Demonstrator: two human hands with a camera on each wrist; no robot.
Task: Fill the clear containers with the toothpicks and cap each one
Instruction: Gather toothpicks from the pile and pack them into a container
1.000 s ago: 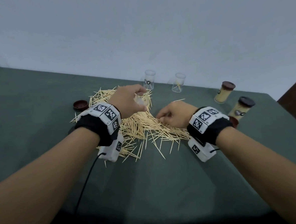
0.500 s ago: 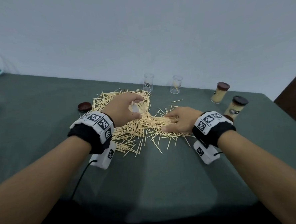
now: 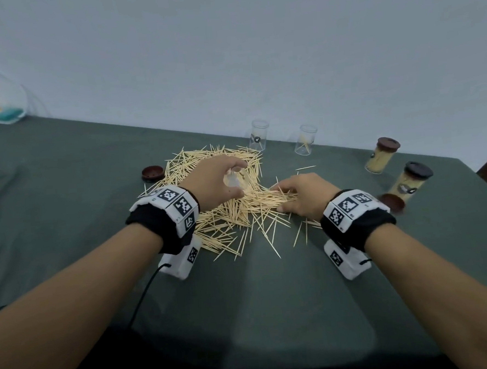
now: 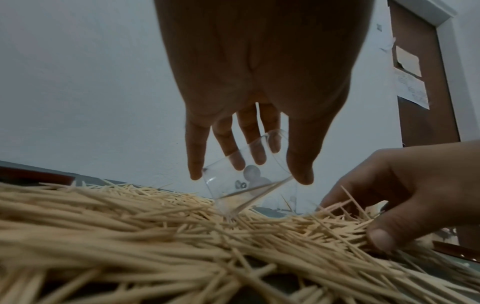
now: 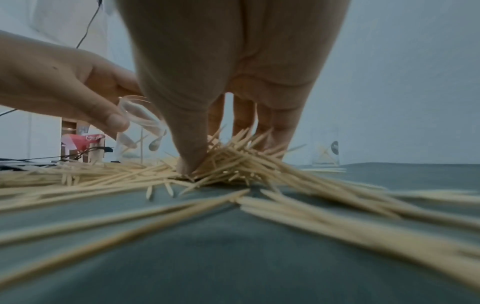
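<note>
A: What is different now, compared with a second ago?

B: The right hand (image 3: 304, 195) was a loose fist at the near edge of the toothpick pile (image 3: 231, 196). Now it lies lower and flatter on the pile, with thumb and fingers closing around a bunch of toothpicks (image 5: 233, 158). The bunch is gathered but, I think, not yet lifted.

A: And the left hand?

B: The left hand (image 3: 216, 180) keeps the same hold. Its thumb and fingers are curled around a clear container (image 4: 246, 179), which is tilted, with its lower end touching the pile. I see one or two toothpicks inside it, so it is almost empty.

A: So what does this mean for the task?

B: In my judgement the filling of this container is only starting. The bunch is just beside the container, so the next move would be to lift it and slide it into the opening. The sticks point in many directions, so some may fall back.

A: Where are the other containers?

B: Two filled containers (image 3: 382, 158) with brown caps stand at the right side of the green surface (image 3: 257, 297). Two open clear containers (image 3: 259, 139) stand behind the pile, near the wall. One loose brown cap (image 3: 152, 172) lies left of the pile, and another (image 3: 391, 202) near the right wrist.
</note>
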